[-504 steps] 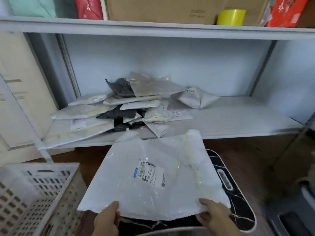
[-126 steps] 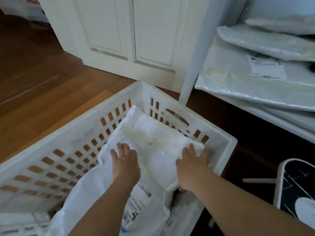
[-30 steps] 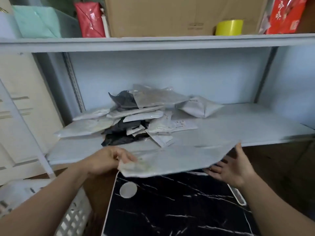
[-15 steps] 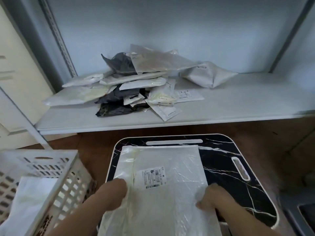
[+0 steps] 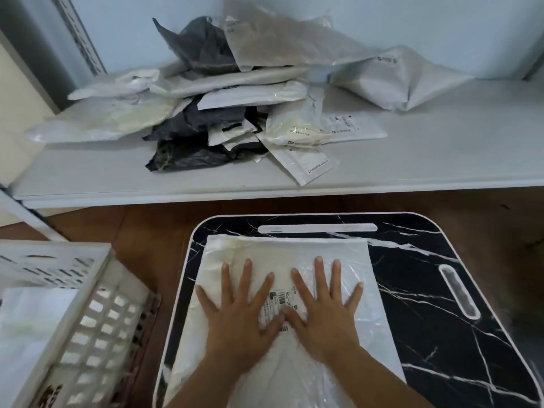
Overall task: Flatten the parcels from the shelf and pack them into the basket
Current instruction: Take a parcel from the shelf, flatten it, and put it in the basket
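A large white plastic parcel (image 5: 282, 251) with a barcode label lies flat on a black marble-patterned tray table (image 5: 441, 304). My left hand (image 5: 238, 310) and my right hand (image 5: 323, 307) press on its middle side by side, palms down, fingers spread and straight, thumbs nearly touching over the label. A white slotted basket (image 5: 88, 313) stands at the lower left with a white parcel (image 5: 26, 328) lying inside. A heap of white, grey and black parcels (image 5: 235, 104) sits on the white shelf (image 5: 426, 160) beyond the table.
Brown wooden floor shows between the shelf and the tray table. A puffy grey parcel (image 5: 403, 78) lies at the right end of the heap. A shelf upright (image 5: 79, 33) rises at the back left, beside a cream door panel.
Half a second ago both hands were curled at the parcel's near part; now they lie flat and spread on its middle. The view has tilted further down.
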The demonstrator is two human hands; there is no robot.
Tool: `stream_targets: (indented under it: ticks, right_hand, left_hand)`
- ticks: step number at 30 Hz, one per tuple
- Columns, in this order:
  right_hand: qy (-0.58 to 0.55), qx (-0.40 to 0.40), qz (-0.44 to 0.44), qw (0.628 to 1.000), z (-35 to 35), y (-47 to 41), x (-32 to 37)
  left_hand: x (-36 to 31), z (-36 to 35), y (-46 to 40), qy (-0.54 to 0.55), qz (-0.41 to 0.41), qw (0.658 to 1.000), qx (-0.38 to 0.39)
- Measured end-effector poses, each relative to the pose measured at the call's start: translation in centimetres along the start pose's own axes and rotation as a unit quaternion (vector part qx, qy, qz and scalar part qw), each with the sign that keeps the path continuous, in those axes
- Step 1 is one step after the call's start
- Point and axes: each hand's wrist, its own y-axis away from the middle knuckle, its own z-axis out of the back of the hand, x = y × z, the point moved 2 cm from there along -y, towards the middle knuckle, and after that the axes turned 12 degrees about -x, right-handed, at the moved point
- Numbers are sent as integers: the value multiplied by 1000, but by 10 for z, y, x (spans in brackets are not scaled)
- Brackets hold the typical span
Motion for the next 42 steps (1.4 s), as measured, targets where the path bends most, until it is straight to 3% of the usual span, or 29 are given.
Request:
stream_targets:
  ticks: [6, 15, 20, 24, 37, 39, 42]
  right_hand:
    - [2, -19, 11, 1000, -5, -5, -1]
    - [-17, 42, 16, 999, -5, -8, -1]
    - [-26, 59, -8, 998, 6, -26, 2]
    - [-7, 37, 49, 998, 5, -52, 3]
    - [-46, 157, 62, 985, 9, -66, -4]
    - [-64, 175, 42, 981, 16, -54, -12]
    - [-58, 171, -95, 979, 28, -19, -37]
  left_hand:
    - [2, -19, -2, 3, 9, 1000, -13]
    - [2, -21, -5, 7, 24, 999, 26]
    - [-1, -14, -21, 24, 14, 1000, 4]
    - [11, -16, -37, -1, 13, 1000, -15]
    - [13, -23, -38, 14, 47, 998, 25]
    - [16, -19, -40, -3, 38, 999, 34]
    - [20, -7, -41, -33, 39, 996, 74]
